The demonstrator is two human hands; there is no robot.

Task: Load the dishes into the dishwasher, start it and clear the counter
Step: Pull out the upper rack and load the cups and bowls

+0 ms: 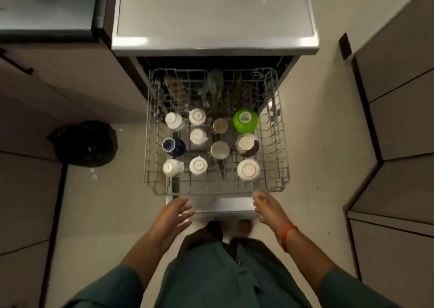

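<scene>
- Dishwasher [216, 21] stands open, and its wire rack [279, 143] is pulled out over the lowered door [223, 205].
- Inside the rack stand cups upside down in rows: white cups, a dark blue cup [173, 146], a green bowl [245, 121], a patterned bowl [247, 144] and a white bowl [248, 170].
- Both hands hover just below the front edge of the rack, near it but not touching it.
- Left hand [175, 215] is at the left front corner, fingers straight and spread, holding nothing.
- Right hand [267, 208] is at the right front corner, fingers loose and apart, also holding nothing; an orange band [287, 236] is on its wrist.
- On the floor to the left lies a black bag [84, 143].
</scene>
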